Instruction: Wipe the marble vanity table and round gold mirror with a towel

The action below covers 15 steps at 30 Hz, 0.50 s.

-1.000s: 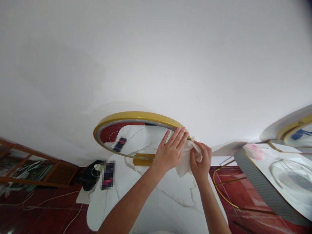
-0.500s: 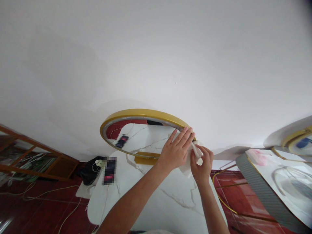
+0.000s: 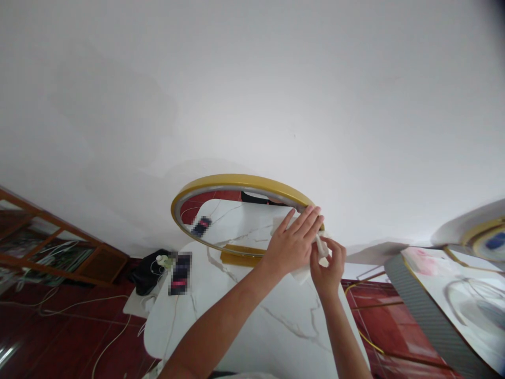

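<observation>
A round mirror (image 3: 244, 183) with a gold rim stands on its gold base (image 3: 240, 259), close to the wall. My left hand (image 3: 294, 237) lies on the right side of the mirror, fingers stretched out and reaching over the rim. Partly under that hand is a white tissue (image 3: 302, 275), which also shows in the mirror's glass. Just to the right, my right hand (image 3: 329, 260) pinches a bunched end of the tissue between thumb and fingers. The mirror's right edge is hidden behind my hands.
The mirror stands on a white marble-patterned table (image 3: 272, 331). A pixelated phone-like thing (image 3: 180, 273) lies at its left. Beyond are a black bag (image 3: 148, 273), cables on the red floor (image 3: 79, 337) and a wooden cabinet (image 3: 98, 263). At right stands another white-topped table (image 3: 437, 284).
The view has shifted slightly, so the mirror appears a little further right. My left hand stays flat on the mirror, and my right hand keeps its pinch on the tissue.
</observation>
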Each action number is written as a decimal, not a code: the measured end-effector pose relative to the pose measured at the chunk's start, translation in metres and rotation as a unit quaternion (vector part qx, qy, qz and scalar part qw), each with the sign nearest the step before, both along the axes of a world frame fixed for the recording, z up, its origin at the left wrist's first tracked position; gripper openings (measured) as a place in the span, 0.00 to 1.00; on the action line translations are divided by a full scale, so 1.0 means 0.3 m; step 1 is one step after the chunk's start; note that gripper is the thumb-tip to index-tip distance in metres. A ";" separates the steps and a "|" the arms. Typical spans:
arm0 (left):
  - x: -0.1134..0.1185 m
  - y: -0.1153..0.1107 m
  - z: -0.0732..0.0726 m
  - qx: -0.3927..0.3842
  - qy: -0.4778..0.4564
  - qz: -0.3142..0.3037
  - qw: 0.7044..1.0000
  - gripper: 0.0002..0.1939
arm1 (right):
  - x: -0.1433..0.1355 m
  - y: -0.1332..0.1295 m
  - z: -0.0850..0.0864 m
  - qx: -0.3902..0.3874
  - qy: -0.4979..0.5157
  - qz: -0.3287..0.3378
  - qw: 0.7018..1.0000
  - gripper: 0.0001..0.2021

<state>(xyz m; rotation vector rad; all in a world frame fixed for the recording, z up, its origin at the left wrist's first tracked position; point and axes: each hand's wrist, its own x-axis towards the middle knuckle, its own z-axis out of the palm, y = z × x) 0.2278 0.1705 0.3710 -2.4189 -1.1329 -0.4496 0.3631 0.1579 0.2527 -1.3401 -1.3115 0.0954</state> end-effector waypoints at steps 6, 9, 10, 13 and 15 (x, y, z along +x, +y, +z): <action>-0.016 -0.007 0.006 -0.008 -0.007 -0.013 1.000 0.29 | 0.007 -0.051 -0.225 -0.098 -0.056 0.104 0.988 0.13; -0.052 -0.029 -0.037 -0.030 -0.025 -0.054 0.998 0.27 | -0.018 -0.102 -0.353 -0.184 -0.085 0.174 0.964 0.13; -0.068 -0.041 -0.068 -0.046 -0.039 -0.070 0.996 0.27 | -0.034 -0.122 -0.388 -0.211 -0.088 0.197 0.954 0.14; -0.131 -0.096 -0.222 -0.139 -0.108 -0.095 0.980 0.25 | -0.096 -0.180 -0.461 -0.279 -0.087 0.249 0.923 0.17; -0.183 -0.148 -0.371 -0.242 -0.171 -0.056 0.953 0.25 | -0.133 -0.210 -0.492 -0.319 -0.100 0.267 0.904 0.20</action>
